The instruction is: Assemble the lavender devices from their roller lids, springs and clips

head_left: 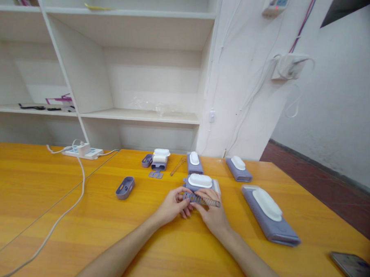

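My left hand (172, 206) pinches a small purple slotted plate (187, 196) between thumb and fingers. Against the plate's right side lies a metal coil spring (211, 202), held level by the closed fingers of my right hand (214, 217). Just behind both hands is a purple case with a white ridged top (200, 180), its front partly hidden by my fingers. To the left, apart from the hands, rests a purple oval cap (125, 188) with its hollow side showing.
At the back are another purple-and-white piece (160, 158), a small cap (147, 160), a slotted plate (155, 175) and a spring (178, 166). More purple cases with white tops (268, 203) stand rightward. A phone (355, 268), power strip (83, 151) and white cable (82, 183) lie on the table.
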Available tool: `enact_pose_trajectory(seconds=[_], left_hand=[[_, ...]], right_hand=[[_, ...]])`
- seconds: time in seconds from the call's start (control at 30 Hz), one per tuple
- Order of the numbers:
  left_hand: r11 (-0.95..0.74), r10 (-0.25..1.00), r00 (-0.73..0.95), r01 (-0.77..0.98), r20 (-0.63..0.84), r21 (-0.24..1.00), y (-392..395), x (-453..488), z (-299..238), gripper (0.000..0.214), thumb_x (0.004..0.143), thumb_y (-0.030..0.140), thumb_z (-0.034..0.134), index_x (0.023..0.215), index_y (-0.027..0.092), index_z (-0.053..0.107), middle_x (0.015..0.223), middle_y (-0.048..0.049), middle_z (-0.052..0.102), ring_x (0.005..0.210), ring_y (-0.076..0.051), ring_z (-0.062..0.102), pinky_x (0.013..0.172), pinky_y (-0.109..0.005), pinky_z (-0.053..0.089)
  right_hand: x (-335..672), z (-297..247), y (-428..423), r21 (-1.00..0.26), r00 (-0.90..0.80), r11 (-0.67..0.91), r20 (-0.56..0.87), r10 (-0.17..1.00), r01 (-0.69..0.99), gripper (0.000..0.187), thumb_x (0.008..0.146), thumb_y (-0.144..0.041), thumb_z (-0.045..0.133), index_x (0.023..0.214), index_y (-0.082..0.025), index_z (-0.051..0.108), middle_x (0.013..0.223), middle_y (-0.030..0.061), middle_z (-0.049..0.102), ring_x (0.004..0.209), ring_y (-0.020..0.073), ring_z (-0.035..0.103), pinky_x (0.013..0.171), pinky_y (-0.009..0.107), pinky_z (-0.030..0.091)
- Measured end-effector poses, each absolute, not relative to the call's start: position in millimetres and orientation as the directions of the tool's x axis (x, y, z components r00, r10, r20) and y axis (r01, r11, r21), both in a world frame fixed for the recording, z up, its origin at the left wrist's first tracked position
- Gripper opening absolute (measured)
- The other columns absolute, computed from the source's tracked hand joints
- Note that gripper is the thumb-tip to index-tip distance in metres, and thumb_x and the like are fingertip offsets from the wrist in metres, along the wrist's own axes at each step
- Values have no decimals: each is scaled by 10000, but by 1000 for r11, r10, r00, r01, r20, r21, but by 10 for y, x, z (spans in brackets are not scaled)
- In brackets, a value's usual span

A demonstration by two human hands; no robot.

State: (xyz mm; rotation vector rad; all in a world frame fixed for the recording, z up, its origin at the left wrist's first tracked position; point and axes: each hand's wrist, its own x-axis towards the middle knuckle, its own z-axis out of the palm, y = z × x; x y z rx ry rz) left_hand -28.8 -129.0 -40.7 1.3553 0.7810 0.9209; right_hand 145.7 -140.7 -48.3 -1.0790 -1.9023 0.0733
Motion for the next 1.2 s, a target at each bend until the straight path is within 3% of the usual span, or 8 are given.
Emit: enact_pose_trajectory(seconds=[0.27, 0.6, 0.83, 1.2], left_hand=[[-11, 877, 476, -119, 67, 993, -1283, -325, -397, 484, 728, 464, 618, 1062, 144, 477, 692, -43, 636, 511, -149, 624, 445, -227, 478], [-43, 893, 440, -118, 91, 992, -1293, -293, -427, 468, 733, 466, 612, 1051, 147, 488, 681, -33, 623, 518, -146, 622, 428, -207, 464], [-15, 887, 457, -126, 71, 992, -1313, -306, -389, 538, 706, 486, 634, 1085, 130, 497, 712, -72, 658, 592, -183, 651, 462, -232, 483], [-11, 905, 422, -125, 63, 992, -1294, -290, -424, 483, 725, 433, 635, 1055, 110, 494, 646, -43, 639, 526, -159, 631, 450, -230, 485]], right_hand=[[1476, -457, -1414, -548, -178, 579, 615, 768, 603, 211, 749, -354, 648, 947, -285, 673, 928, 26, 644, 903, 219, 567, 826, 404, 418], [1451, -470, -1399, -615, -99, 572, 629, 771, 542, 213, 708, -375, 680, 895, -272, 685, 887, 24, 653, 875, 223, 578, 803, 393, 435], [1437, -406, -1430, -696, -101, 508, 537, 837, 508, 171, 716, -350, 672, 864, -265, 680, 899, 12, 653, 887, 215, 583, 801, 366, 425], [1424, -466, -1403, -626, -92, 544, 606, 790, 558, 199, 696, -347, 696, 869, -250, 689, 900, 29, 664, 903, 221, 576, 838, 398, 417]])
